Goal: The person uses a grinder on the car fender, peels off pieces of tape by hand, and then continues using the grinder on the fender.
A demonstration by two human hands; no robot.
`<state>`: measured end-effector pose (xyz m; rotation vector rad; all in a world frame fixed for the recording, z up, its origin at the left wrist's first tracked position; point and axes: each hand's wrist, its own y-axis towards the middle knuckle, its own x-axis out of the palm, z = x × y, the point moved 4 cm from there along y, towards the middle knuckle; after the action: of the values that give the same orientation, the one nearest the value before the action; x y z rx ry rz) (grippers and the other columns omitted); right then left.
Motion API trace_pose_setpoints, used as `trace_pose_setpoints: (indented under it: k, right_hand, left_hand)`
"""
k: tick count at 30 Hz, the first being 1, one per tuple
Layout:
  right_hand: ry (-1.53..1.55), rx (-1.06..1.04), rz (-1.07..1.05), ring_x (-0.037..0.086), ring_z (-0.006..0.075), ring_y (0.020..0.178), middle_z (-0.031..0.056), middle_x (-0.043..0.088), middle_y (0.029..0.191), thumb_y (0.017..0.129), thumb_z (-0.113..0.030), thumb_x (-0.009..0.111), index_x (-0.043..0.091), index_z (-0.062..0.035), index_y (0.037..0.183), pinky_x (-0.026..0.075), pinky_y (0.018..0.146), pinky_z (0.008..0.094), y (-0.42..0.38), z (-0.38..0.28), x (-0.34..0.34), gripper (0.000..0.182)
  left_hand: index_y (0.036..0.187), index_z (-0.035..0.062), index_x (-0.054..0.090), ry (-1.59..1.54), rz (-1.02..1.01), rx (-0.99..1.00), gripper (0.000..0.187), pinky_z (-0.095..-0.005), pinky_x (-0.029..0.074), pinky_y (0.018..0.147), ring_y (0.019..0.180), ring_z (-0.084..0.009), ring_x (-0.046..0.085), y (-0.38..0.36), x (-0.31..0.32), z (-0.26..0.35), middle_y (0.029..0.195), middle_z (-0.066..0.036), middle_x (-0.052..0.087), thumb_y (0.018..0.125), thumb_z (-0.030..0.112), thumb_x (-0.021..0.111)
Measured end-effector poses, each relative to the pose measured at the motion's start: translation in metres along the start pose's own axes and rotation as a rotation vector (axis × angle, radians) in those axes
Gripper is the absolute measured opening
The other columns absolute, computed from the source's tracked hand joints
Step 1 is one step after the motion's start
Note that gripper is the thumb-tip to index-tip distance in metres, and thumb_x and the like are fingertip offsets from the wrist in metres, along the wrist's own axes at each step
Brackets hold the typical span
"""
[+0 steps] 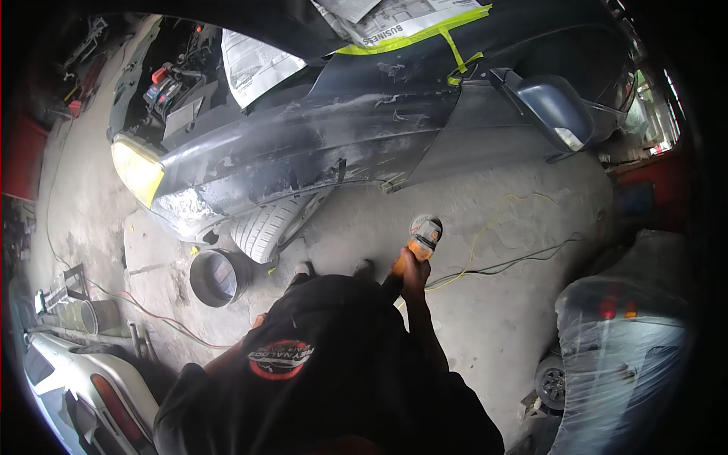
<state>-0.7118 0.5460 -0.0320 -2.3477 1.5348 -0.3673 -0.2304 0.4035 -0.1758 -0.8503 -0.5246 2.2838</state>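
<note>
My right hand [412,271] is wrapped around the orange body of an angle grinder [425,235]. Its round grey head points away from me, over the concrete floor and apart from the car. My left hand [259,321] hangs low beside my body; its fingers are hidden, so I cannot make out whether it holds anything. In front of me stands a dark car fender [303,144] with whitish sanded patches and dust. The front tire [262,227] below it is turned outward.
Yellow tape [413,38] and newspaper [262,64] mask the car; its headlight [138,171] is covered yellow. A side mirror [557,110] juts out. A bucket [220,278] stands near the tire. Cords [516,258] cross the floor. A plastic-wrapped car [622,364] and white car [83,387] are behind.
</note>
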Motion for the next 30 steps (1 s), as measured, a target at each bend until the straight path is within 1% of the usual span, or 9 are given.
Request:
trace_pose_setpoints:
  k: [12,14,16,18,20,24,25,26,30]
  right_hand:
    - [0.043,0.011,-0.007,0.060,0.0158,0.058,0.0044,0.059,0.074,0.091,-0.018,0.069,0.060,-0.0050,0.096,0.050,0.054,0.0325,-0.003,-0.008,-0.002,0.017]
    - [0.016,-0.032,-0.019,0.061,0.0166,0.058,0.0050,0.060,0.074,0.091,-0.019,0.069,0.060,-0.0051,0.097,0.051,0.054,0.0329,0.003,0.000,-0.005,0.018]
    - [-0.020,-0.060,-0.021,0.062,0.0176,0.059,0.0059,0.060,0.074,0.091,-0.021,0.068,0.060,-0.0047,0.098,0.052,0.054,0.0334,0.009,0.010,-0.010,0.019]
    - [-0.066,-0.070,-0.019,0.063,0.0189,0.059,0.0071,0.061,0.074,0.091,-0.023,0.068,0.060,-0.0039,0.099,0.052,0.054,0.0340,0.011,0.019,-0.015,0.022]
    - [-0.061,0.001,-0.008,0.063,0.0203,0.059,0.0083,0.061,0.073,0.091,-0.024,0.068,0.060,-0.0033,0.100,0.053,0.053,0.0344,0.003,0.011,-0.013,0.024]
    - [-0.061,-0.051,-0.009,0.063,0.0223,0.059,0.0094,0.061,0.072,0.090,-0.024,0.069,0.058,-0.0027,0.103,0.053,0.053,0.0353,0.009,0.023,-0.018,0.027]
    - [-0.032,-0.025,-0.016,0.063,0.0225,0.059,0.0095,0.060,0.072,0.090,-0.024,0.069,0.057,-0.0036,0.105,0.053,0.053,0.0354,0.009,0.025,-0.017,0.028]
    - [-0.035,-0.017,-0.006,0.063,0.0225,0.059,0.0093,0.060,0.072,0.090,-0.024,0.069,0.057,-0.0037,0.104,0.053,0.053,0.0352,0.009,0.026,-0.017,0.028]
    - [-0.024,0.040,0.011,0.063,0.0222,0.058,0.0086,0.060,0.071,0.090,-0.024,0.069,0.057,-0.0041,0.104,0.052,0.054,0.0343,-0.010,0.004,-0.007,0.027]
  left_hand:
    - [0.099,-0.0001,0.071,0.256,-0.337,-0.107,0.027,-0.0390,0.054,0.076,0.083,-0.0223,0.069,0.026,-0.047,0.004,0.090,-0.012,0.072,0.090,0.024,0.062]
    - [0.100,0.0001,0.072,0.128,-0.211,-0.241,0.025,-0.0395,0.054,0.071,0.079,-0.0212,0.068,0.025,-0.062,-0.007,0.087,-0.011,0.071,0.089,0.018,0.059]
    - [0.098,0.0022,0.076,-0.059,0.079,-0.450,0.025,-0.0398,0.053,0.065,0.073,-0.0197,0.066,0.013,-0.077,-0.012,0.082,-0.010,0.070,0.087,0.012,0.056]
    - [0.094,0.0059,0.080,0.194,0.160,-0.398,0.024,-0.0400,0.054,0.064,0.073,-0.0205,0.068,0.010,-0.086,-0.016,0.079,-0.013,0.073,0.086,0.012,0.058]
    - [0.094,0.0077,0.080,0.253,0.312,-0.235,0.020,-0.0401,0.055,0.073,0.081,-0.0292,0.072,0.019,-0.089,-0.054,0.085,-0.020,0.074,0.081,0.014,0.067]
    - [0.096,0.0072,0.076,0.278,0.504,-0.262,0.028,-0.0431,0.054,0.077,0.086,-0.0338,0.072,0.005,-0.097,-0.024,0.087,-0.018,0.074,0.071,0.019,0.080]
    - [0.094,0.0069,0.077,0.208,0.463,-0.300,0.025,-0.0439,0.055,0.077,0.085,-0.0348,0.072,0.005,-0.100,-0.014,0.087,-0.019,0.074,0.073,0.021,0.079]
    - [0.090,0.0058,0.078,0.224,0.423,-0.216,0.019,-0.0447,0.055,0.078,0.087,-0.0361,0.072,0.013,-0.100,-0.027,0.088,-0.020,0.074,0.077,0.019,0.074]
    - [0.088,0.0055,0.078,0.268,0.488,-0.169,0.018,-0.0452,0.055,0.080,0.091,-0.0371,0.073,0.021,-0.099,-0.030,0.092,-0.023,0.073,0.081,0.012,0.063]
